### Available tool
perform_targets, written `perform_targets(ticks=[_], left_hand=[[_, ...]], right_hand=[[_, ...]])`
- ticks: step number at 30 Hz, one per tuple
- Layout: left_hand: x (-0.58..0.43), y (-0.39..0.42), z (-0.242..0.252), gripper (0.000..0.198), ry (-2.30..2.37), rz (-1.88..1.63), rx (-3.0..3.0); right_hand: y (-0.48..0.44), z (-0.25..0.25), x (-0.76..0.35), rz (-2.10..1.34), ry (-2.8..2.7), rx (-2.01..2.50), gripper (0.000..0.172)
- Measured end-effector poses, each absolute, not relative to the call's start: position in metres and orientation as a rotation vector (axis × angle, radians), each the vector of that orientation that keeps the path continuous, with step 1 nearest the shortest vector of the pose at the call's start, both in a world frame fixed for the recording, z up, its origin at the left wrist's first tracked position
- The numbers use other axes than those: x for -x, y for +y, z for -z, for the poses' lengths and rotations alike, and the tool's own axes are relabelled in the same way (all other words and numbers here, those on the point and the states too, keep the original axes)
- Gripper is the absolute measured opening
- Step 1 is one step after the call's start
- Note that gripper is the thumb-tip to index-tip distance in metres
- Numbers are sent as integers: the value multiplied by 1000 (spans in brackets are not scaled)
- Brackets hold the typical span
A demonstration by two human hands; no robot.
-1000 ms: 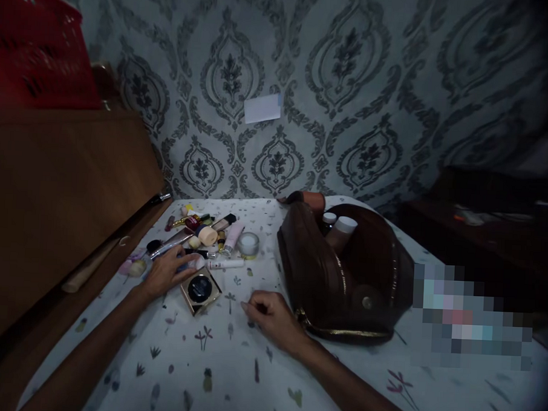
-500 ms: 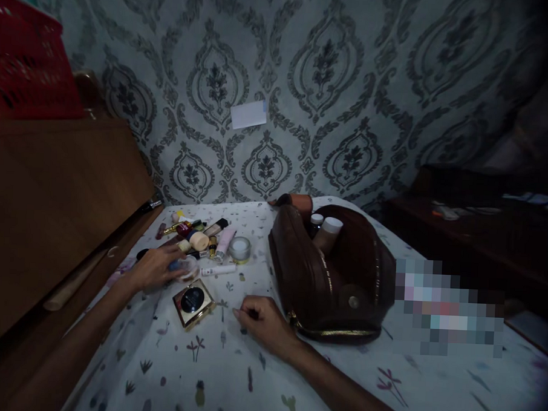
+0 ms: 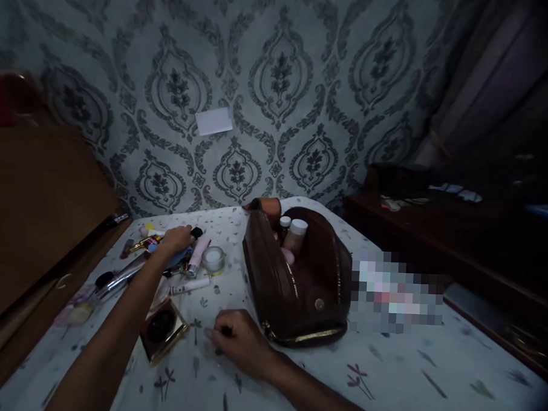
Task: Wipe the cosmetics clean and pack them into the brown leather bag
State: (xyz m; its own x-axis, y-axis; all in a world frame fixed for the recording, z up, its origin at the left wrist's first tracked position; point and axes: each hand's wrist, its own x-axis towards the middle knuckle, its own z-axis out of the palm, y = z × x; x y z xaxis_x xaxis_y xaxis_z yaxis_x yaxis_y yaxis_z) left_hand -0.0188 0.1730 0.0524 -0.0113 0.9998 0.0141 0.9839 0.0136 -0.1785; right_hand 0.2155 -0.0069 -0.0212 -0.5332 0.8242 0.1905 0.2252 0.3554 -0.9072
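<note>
My left hand [image 3: 176, 238] reaches into a pile of small cosmetics [image 3: 150, 242] at the back left of the bed, fingers bent down over them; what they grip is hidden. A pink tube [image 3: 198, 253], a white jar [image 3: 213, 259] and a white stick [image 3: 189, 285] lie just right of it. A gold square compact [image 3: 162, 329] sits beside my left forearm. My right hand [image 3: 239, 341] rests curled on the printed sheet [image 3: 385, 374], touching the front left of an unzipped brown cosmetic bag [image 3: 300, 285]. White-capped bottles [image 3: 295, 229] stand in the bag.
Makeup brushes [image 3: 116, 277] lie toward the left edge, by a brown wooden panel [image 3: 32, 219]. Dark furniture [image 3: 436, 231] with small items runs along the right. Patterned wallpaper with a white slip [image 3: 213, 121] is behind. A blurred patch [image 3: 395, 292] lies right of the bag.
My left hand has moved from beside the compact farther back into the cosmetics pile. The view has swung right. My right hand has stayed by the bag.
</note>
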Motion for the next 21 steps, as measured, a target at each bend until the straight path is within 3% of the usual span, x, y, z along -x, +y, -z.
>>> perform_targets(ticks=[7, 21], left_hand=[[18, 187, -44, 36, -2187, -311, 2085], [32, 158, -56, 54, -2120, -138, 2276]], right_hand=[[-8, 18, -217, -1178, -1954, 911, 34], [-8, 22, -216, -1136, -1963, 899, 35]])
